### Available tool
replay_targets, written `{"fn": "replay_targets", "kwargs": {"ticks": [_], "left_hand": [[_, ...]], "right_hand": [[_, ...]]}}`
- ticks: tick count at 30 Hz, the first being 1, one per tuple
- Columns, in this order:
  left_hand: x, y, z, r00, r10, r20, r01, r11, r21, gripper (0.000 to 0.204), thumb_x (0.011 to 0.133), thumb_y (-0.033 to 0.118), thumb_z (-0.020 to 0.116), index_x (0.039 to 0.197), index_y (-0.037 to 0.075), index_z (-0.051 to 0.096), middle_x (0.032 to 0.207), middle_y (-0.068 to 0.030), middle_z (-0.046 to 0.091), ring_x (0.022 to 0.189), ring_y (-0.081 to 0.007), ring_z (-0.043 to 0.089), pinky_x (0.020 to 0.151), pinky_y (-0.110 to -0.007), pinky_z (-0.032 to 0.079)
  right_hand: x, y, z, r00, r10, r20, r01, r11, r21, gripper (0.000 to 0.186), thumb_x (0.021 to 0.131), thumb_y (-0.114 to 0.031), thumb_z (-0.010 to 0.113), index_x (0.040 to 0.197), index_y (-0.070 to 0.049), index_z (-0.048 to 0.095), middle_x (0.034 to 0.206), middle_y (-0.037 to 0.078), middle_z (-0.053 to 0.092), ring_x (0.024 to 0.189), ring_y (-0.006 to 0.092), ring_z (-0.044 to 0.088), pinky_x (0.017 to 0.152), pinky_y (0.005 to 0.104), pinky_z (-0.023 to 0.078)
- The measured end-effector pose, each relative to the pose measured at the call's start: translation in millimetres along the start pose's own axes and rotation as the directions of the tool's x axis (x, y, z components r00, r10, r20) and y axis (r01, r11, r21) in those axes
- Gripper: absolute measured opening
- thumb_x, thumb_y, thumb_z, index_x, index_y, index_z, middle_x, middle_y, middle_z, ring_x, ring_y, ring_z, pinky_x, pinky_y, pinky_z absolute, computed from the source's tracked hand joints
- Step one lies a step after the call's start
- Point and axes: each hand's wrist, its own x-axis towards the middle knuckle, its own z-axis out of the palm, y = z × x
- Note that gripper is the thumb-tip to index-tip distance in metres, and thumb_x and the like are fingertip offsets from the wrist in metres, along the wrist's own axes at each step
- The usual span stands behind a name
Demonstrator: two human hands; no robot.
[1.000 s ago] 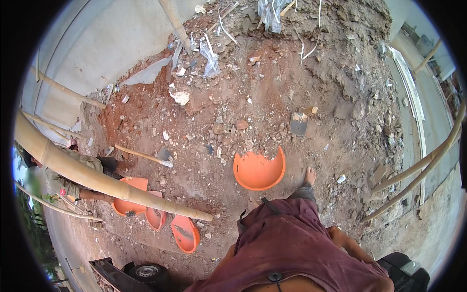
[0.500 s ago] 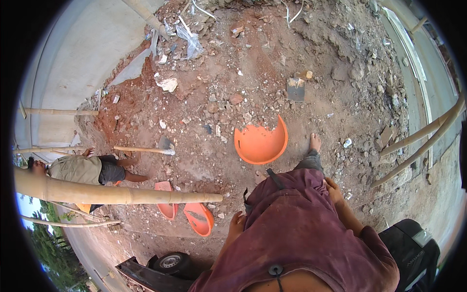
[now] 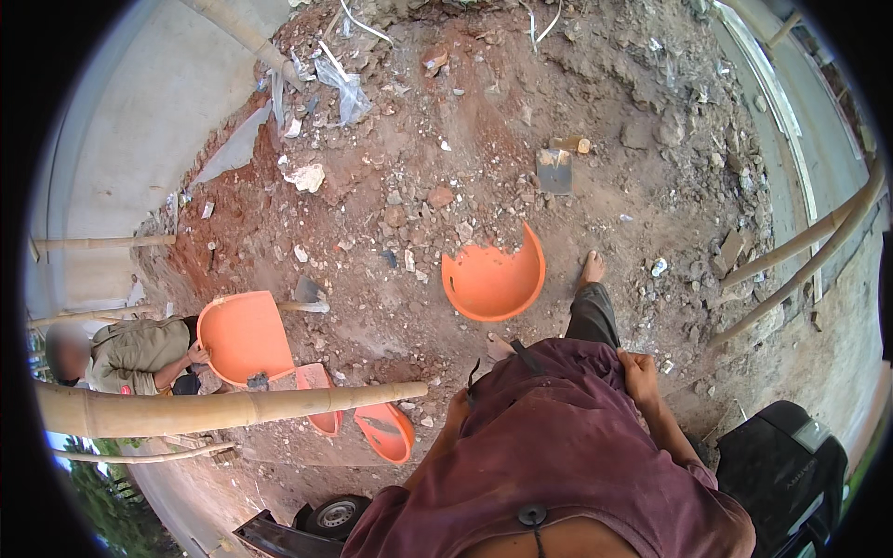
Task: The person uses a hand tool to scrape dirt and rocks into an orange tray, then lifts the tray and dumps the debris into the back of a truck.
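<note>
My right hand [image 3: 640, 374] is closed on the waistband of my maroon clothing [image 3: 549, 446], at my right hip. My left hand [image 3: 457, 409], partly hidden by the cloth, is closed at the waistband on the other side, beside dark straps. Beyond my feet, a broken orange plastic basin [image 3: 488, 293] lies on rubble-strewn soil. A metal blade with a short wooden piece [image 3: 555, 175] lies farther forward. Two cut orange plastic pieces [image 3: 391, 437] lie to my left, near a long bamboo pole [image 3: 233, 409].
A co-worker [image 3: 139, 349] at left grips an orange plastic scoop [image 3: 242, 330]. Bamboo poles [image 3: 795, 242] angle in from right. A concrete wall [image 3: 139, 112] borders the left, rubble [image 3: 651, 93] the front. A vehicle wheel [image 3: 337, 516] and black object [image 3: 781, 465] are at the bottom.
Both my hands have moved up to my waistband, the left coming into view. The co-worker has raised an orange scoop from the ground. The view has shifted, moving the basin higher in frame.
</note>
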Motion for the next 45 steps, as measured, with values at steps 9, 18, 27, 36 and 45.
{"fn": "replay_targets", "kwargs": {"ticks": [9, 18, 27, 36, 45], "left_hand": [[-35.5, 120.3, 53.4, 0.977, 0.004, -0.214, 0.137, 0.757, 0.639, 0.024, 0.082, 0.020, 0.069, 0.099, 0.003, 0.071, 0.094, -0.0190, 0.073, 0.090, -0.0304, 0.071, 0.076, -0.039, 0.053], [68.9, 207.6, 107.2, 0.886, -0.214, 0.412, -0.241, 0.545, 0.803, 0.014, 0.083, 0.015, 0.063, 0.088, 0.003, 0.070, 0.085, -0.0149, 0.072, 0.083, -0.0260, 0.070, 0.074, -0.036, 0.052], [379.3, 391.5, 265.2, 0.846, -0.340, 0.412, 0.409, 0.908, -0.091, 0.085, 0.093, 0.072, 0.048, 0.145, 0.005, 0.036, 0.132, -0.0231, 0.057, 0.115, -0.0345, 0.062, 0.095, -0.051, 0.051], [360.3, 298.3, 252.6, 0.884, -0.240, 0.400, 0.221, 0.971, 0.094, 0.040, 0.080, 0.008, 0.066, 0.115, -0.002, 0.050, 0.072, -0.0116, 0.059, 0.056, -0.0239, 0.063, 0.051, -0.038, 0.051], [319.3, 194.8, 165.3, 0.977, -0.038, 0.208, -0.099, 0.786, 0.611, 0.037, 0.086, 0.023, 0.066, 0.115, 0.004, 0.054, 0.089, -0.0223, 0.068, 0.085, -0.0430, 0.067, 0.075, -0.051, 0.053]], "right_hand": [[96.2, -61.1, -38.5, 0.964, 0.137, 0.227, -0.056, 0.942, -0.331, 0.055, 0.097, -0.038, 0.060, 0.061, 0.003, 0.055, 0.051, 0.006, 0.044, 0.051, 0.0112, 0.042, 0.051, 0.0363, 0.039], [479.0, -183.0, -35.1, 0.898, 0.301, 0.322, -0.266, 0.953, -0.149, 0.082, 0.088, -0.072, 0.055, 0.130, -0.001, 0.053, 0.104, 0.019, 0.063, 0.098, 0.0297, 0.064, 0.072, 0.0543, 0.060], [555.0, -152.7, 133.3, 0.854, 0.125, 0.505, -0.363, 0.838, 0.407, 0.062, 0.089, -0.048, 0.067, 0.127, -0.001, 0.050, 0.110, 0.017, 0.062, 0.088, 0.0297, 0.067, 0.067, 0.0484, 0.060], [652.3, -81.5, 160.7, 0.899, 0.288, 0.330, -0.409, 0.822, 0.397, 0.022, 0.089, -0.019, 0.067, 0.097, -0.001, 0.057, 0.089, 0.011, 0.064, 0.079, 0.0219, 0.064, 0.071, 0.0411, 0.061], [540.6, -163.2, 231.6, 0.954, 0.297, 0.029, -0.279, 0.854, 0.439, 0.016, 0.088, -0.015, 0.069, 0.081, -0.008, 0.057, 0.059, 0.004, 0.050, 0.043, 0.0167, 0.049, 0.040, 0.0340, 0.044]]}}
